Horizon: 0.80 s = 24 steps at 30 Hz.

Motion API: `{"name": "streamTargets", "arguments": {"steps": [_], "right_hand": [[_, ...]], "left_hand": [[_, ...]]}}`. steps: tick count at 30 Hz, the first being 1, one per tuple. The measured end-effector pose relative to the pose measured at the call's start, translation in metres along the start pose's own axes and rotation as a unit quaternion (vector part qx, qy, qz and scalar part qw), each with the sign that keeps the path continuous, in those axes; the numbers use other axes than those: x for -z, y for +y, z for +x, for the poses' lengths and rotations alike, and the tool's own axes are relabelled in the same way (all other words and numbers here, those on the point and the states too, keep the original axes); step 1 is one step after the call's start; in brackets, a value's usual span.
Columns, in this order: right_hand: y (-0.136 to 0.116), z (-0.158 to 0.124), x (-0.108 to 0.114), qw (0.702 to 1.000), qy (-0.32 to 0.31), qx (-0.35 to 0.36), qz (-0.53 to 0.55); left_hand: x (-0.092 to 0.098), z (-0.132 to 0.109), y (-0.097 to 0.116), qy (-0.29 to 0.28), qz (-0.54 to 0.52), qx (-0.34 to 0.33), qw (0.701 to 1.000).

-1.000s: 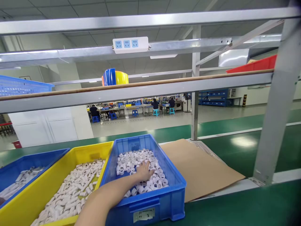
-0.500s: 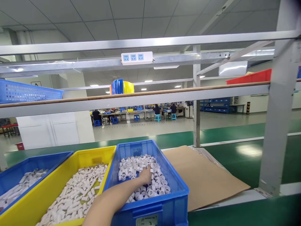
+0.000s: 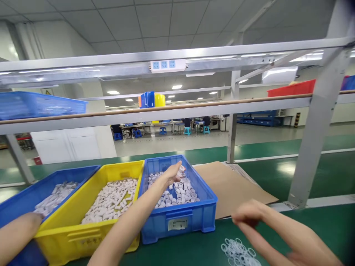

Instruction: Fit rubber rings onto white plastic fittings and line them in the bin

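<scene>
My left hand (image 3: 172,173) is raised just above the right blue bin (image 3: 205,210) of small white plastic rings (image 3: 180,194) and pinches one white ring at its fingertips. My right hand (image 3: 246,216) hovers over the green belt in front of that bin, smeared by motion, so its fingers are unclear. Just below it lies a small heap of thin clear rings (image 3: 238,253). The yellow bin (image 3: 80,236) of white tube pieces stands left of the blue bin.
A second blue bin (image 3: 24,194) with white parts stands at the far left, with a bare forearm (image 3: 16,231) in front of it. Brown cardboard (image 3: 230,184) lies right of the bins. Grey frame posts (image 3: 313,140) and a shelf rail (image 3: 166,112) cross overhead. Seated people work far behind.
My left hand has lifted out of the pile of white rings with one ring pinched. My right hand has come into view at the lower right. The view has tipped down.
</scene>
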State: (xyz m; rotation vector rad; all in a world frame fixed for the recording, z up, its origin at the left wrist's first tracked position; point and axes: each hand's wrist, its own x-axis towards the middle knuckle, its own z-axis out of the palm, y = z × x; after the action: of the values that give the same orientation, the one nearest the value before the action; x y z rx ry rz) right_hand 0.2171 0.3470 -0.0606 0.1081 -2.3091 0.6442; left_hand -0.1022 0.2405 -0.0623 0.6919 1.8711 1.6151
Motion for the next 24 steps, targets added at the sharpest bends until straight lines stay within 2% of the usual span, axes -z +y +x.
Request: {"name": "streamTargets", "arguments": {"steps": [2, 5, 8, 11, 16, 17, 20, 22, 24], "right_hand": [[-0.012, 0.018, -0.012, 0.999, -0.032, 0.002, 0.007], [-0.031, 0.032, -0.044, 0.999, -0.041, -0.001, 0.031], [-0.051, 0.025, -0.081, 0.991, -0.118, 0.031, 0.062], [-0.072, 0.004, -0.119, 0.966, -0.233, 0.068, 0.09], [-0.112, -0.022, -0.174, 0.925, -0.342, 0.118, 0.118], [-0.12, -0.023, -0.185, 0.919, -0.352, 0.122, 0.126], [-0.142, -0.014, -0.227, 0.919, -0.344, 0.124, 0.147], [-0.153, -0.002, -0.263, 0.929, -0.313, 0.135, 0.143], [-0.16, 0.01, -0.303, 0.937, -0.29, 0.154, 0.116]], "left_hand": [[-0.011, -0.05, 0.005, -0.035, -0.082, -0.013, 0.996], [-0.031, -0.131, -0.01, -0.067, -0.171, -0.01, 0.983], [-0.045, -0.198, -0.046, -0.072, -0.289, 0.019, 0.954], [-0.044, -0.245, -0.09, -0.021, -0.378, 0.036, 0.925], [-0.021, -0.302, -0.165, 0.083, -0.481, 0.094, 0.867], [-0.014, -0.313, -0.178, 0.103, -0.469, 0.106, 0.871], [0.012, -0.346, -0.2, 0.168, -0.37, 0.102, 0.908], [0.035, -0.366, -0.202, 0.198, -0.321, 0.078, 0.923], [0.06, -0.381, -0.198, 0.212, -0.314, 0.056, 0.924]]}}
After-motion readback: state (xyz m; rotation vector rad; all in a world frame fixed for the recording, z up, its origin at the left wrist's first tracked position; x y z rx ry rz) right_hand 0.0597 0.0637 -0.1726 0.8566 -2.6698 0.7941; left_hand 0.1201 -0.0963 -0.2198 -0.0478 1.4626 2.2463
